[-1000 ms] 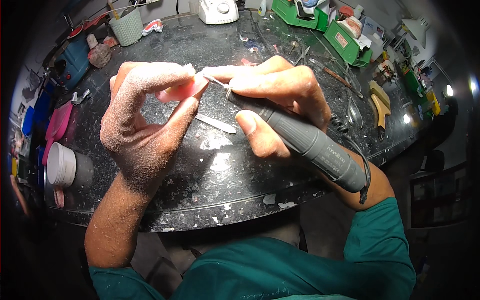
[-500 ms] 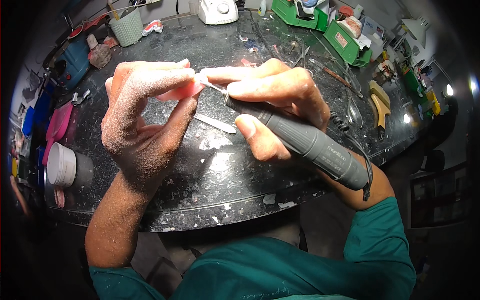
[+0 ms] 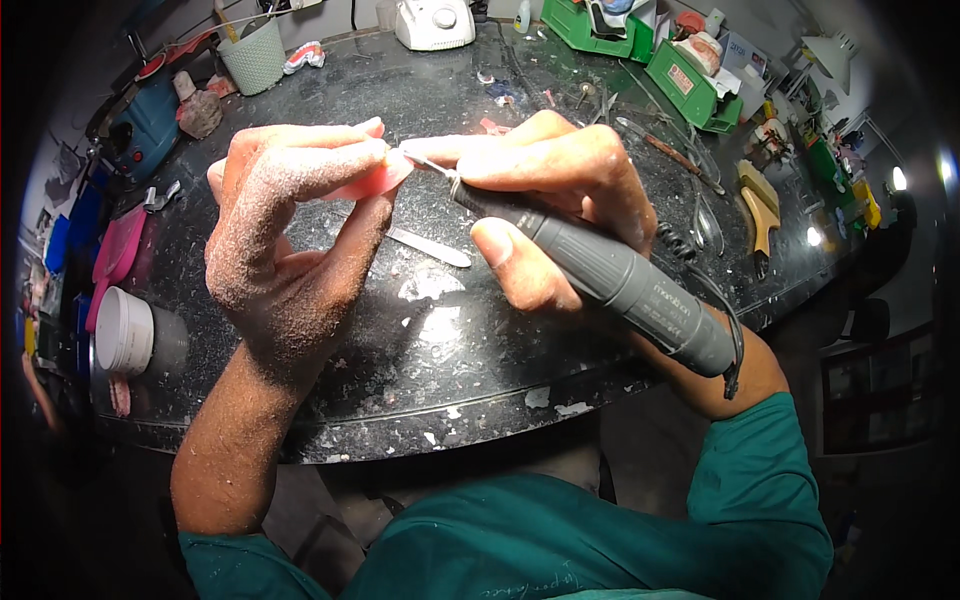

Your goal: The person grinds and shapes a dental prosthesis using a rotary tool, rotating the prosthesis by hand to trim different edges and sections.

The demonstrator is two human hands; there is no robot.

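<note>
My left hand (image 3: 285,220), coated in pale dust, grips a small pink piece (image 3: 378,181) between fingertips and thumb. My right hand (image 3: 560,180) is closed around a dark grey rotary handpiece (image 3: 615,280), its thin metal bur (image 3: 432,162) pointing left to the top edge of the pink piece, where the two hands nearly meet. A flat silver spatula (image 3: 430,248) lies on the black, speckled worktop (image 3: 470,350) below them. A coiled cord (image 3: 680,245) hangs beside the handpiece.
Around the bench stand a white control unit (image 3: 433,25), green bins (image 3: 690,90), a woven pot (image 3: 250,65), a blue machine (image 3: 140,135), a white tub (image 3: 123,330) and a pink tray (image 3: 118,250). A brush (image 3: 760,215) and metal instruments (image 3: 670,150) lie at the right.
The rear end of the handpiece has risen slightly, and my left hand has shifted very slightly to the right. The pink piece is still held at the bur.
</note>
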